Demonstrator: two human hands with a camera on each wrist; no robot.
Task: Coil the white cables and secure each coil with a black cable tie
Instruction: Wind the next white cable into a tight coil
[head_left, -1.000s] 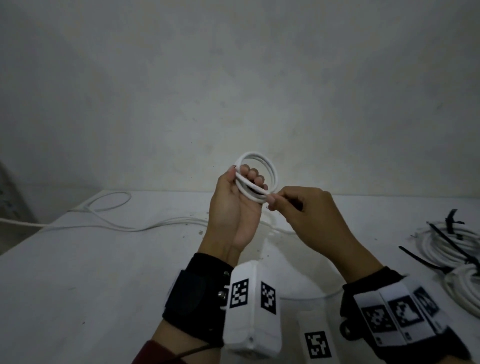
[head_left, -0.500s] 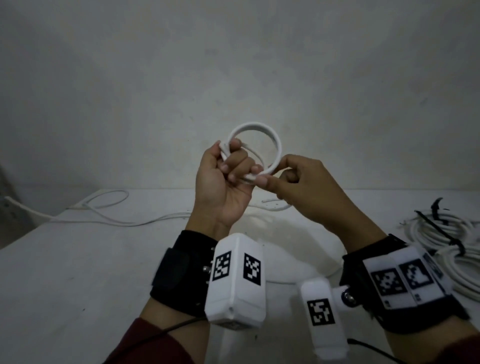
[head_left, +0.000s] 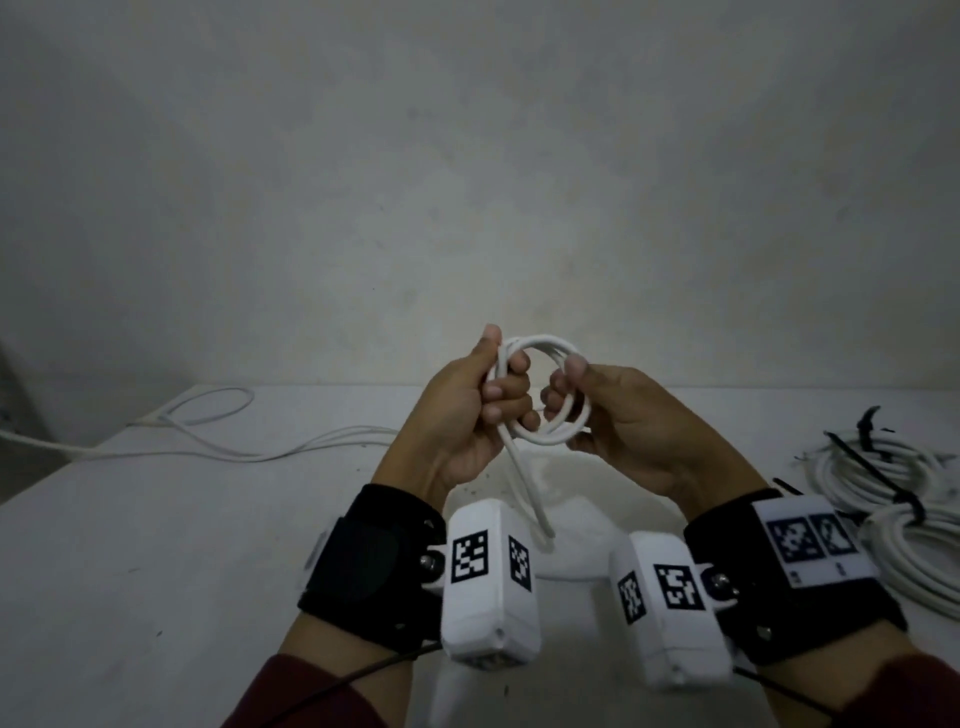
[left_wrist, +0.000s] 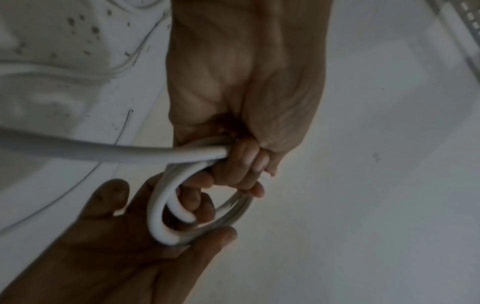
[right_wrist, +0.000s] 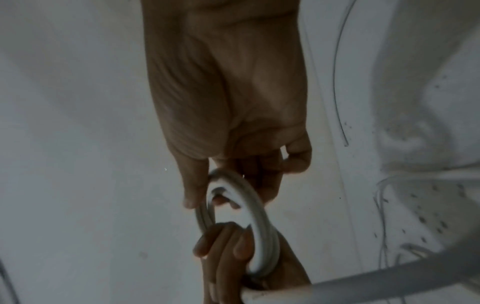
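A small coil of white cable hangs in the air between both hands, above the white table. My left hand grips the coil's left side with its fingers curled through the loop. My right hand pinches the coil's right side between thumb and fingers. The cable's loose tail drops from the left hand toward the wrist cameras. No black tie shows in either hand.
Finished white coils bound with black cable ties lie at the table's right edge. A long loose white cable trails across the back left of the table. A grey wall stands behind.
Both hands have come lower and closer to me. The right hand has gone from feeding the cable at the coil's bottom to pinching its right side, and a tail now hangs down.
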